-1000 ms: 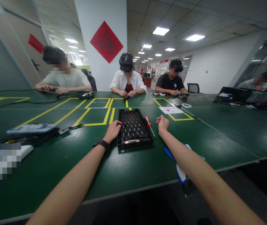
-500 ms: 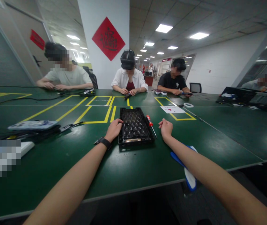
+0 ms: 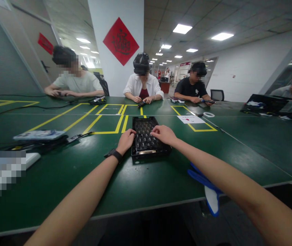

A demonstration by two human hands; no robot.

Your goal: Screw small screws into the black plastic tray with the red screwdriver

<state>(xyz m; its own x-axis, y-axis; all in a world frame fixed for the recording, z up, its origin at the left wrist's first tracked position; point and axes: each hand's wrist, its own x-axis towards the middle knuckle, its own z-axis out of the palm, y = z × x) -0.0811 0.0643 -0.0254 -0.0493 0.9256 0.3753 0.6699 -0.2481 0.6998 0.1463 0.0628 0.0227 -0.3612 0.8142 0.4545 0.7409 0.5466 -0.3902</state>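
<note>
A black rectangular plastic case (image 3: 143, 141) with rows of small recesses inside lies on the green table in front of me. My left hand (image 3: 126, 140) is closed on its left edge, fingers curled over the rim. My right hand (image 3: 164, 134) reaches over the case from the right, thumb and fingers pinched together above its inside. Whether anything small is between those fingertips cannot be made out. The screwdriver to the right of the case is hidden by my right hand and forearm.
A blue-and-white item (image 3: 211, 200) hangs over the table's front edge under my right forearm. To the left lie a light-blue flat box (image 3: 42, 135) and dark cables. A white paper (image 3: 190, 119) and a white ring (image 3: 208, 114) lie beyond. Several people sit across the table.
My right hand has moved left from beside the red-handled screwdriver to over the case. My left hand stays at the case's left edge. The view has shifted slightly.
</note>
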